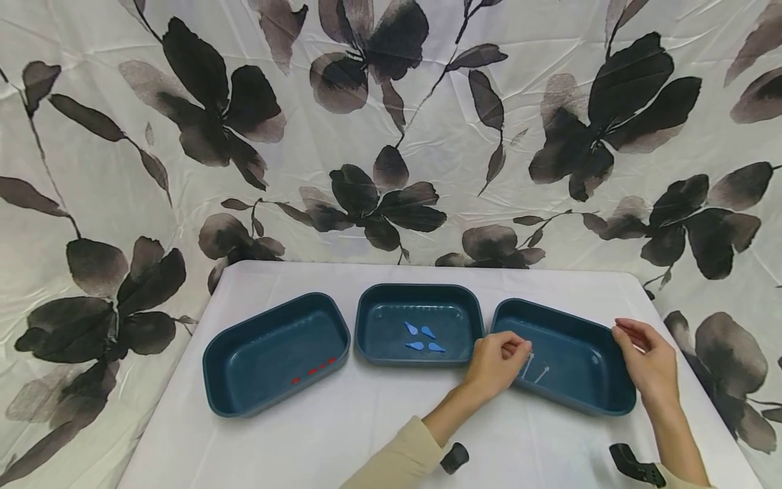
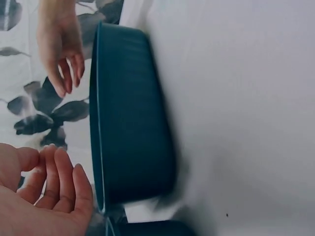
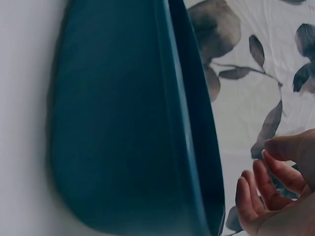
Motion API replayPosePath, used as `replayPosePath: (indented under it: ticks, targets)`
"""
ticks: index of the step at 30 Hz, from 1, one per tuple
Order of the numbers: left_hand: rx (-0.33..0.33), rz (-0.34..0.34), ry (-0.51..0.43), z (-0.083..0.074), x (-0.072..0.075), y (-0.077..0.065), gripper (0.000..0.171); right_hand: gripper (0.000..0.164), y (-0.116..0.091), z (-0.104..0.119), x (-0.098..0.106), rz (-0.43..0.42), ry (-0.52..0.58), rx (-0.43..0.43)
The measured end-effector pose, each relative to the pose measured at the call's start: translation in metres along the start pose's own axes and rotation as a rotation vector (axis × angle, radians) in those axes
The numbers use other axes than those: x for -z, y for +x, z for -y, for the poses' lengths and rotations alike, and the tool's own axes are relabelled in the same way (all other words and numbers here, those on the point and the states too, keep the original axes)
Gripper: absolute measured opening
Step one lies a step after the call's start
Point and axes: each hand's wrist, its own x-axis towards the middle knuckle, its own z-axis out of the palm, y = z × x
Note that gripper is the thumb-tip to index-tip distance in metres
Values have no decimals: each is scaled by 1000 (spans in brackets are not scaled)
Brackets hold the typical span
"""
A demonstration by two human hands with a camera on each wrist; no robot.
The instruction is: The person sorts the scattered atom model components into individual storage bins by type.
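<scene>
My left hand (image 1: 497, 360) is over the left end of the right-hand blue tray (image 1: 571, 401), its thumb and forefinger together and the other fingers curled. A small clear stick (image 1: 527, 367) shows just below these fingertips; whether they pinch it is too small to tell. A second clear stick (image 1: 542, 373) lies in the tray. My right hand (image 1: 650, 363) is at the tray's right end, fingers loosely bent by the rim. In the right wrist view this hand (image 3: 275, 187) shows nothing held. The left wrist view has my left hand (image 2: 54, 191) above the rim level.
A middle blue tray (image 1: 420, 362) holds several light-blue drop-shaped pieces (image 1: 421, 331). In the left blue tray (image 1: 244, 411), several small red pieces (image 1: 313, 371) line the near wall. White cloth (image 1: 305, 441) covers the table, and a floral curtain (image 1: 379, 136) hangs behind.
</scene>
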Motion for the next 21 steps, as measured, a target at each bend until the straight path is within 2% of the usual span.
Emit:
replayPosePath:
  ticks: [8,13,16,21]
  targets:
    - [-12,-38,0,2,22,-5,16,36,-7,15,-5,-38,89,59]
    - [0,-65,36,4,39,-10,15,33,-12,20,-7,-54,92,123]
    - [-11,-88,55,5,50,-12,13,33,-15,22,-8,-64,79,175]
    - [-31,-112,67,8,70,-17,12,25,-18,25,-10,-98,89,313]
